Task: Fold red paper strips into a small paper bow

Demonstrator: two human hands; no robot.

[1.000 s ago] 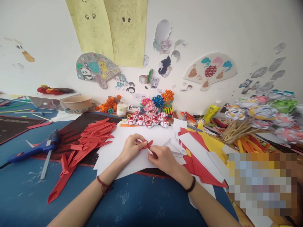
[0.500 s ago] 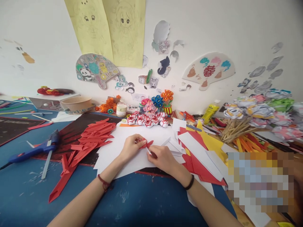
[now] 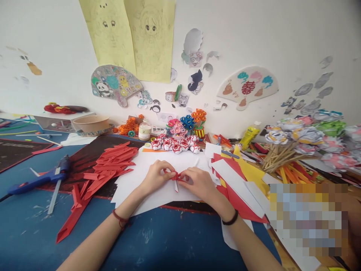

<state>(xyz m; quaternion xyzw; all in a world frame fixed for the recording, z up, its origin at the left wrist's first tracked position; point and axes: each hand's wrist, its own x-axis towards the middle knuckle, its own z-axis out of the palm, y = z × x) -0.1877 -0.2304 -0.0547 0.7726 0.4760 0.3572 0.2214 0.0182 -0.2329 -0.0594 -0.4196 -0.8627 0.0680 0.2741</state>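
Note:
Between my two hands is a small folded piece of red and white paper, with a narrow white-and-red end pointing down. My left hand pinches its left side between thumb and fingertips. From the other side my right hand grips it the same way, so the fingers hide part of the folds. Both hands are just above a stack of white paper. Behind them sits a cluster of red and white paper flowers.
A pile of folded red paper strips lies to the left, beside a blue glue gun. Red sheets and yellow paper lie right. Stemmed paper flowers and a yellow bottle stand at the back right.
My right hand has risen slightly, its fingers now spread along the piece's right side. The red paper has been turned, and its white-and-red end now hangs down between my hands.

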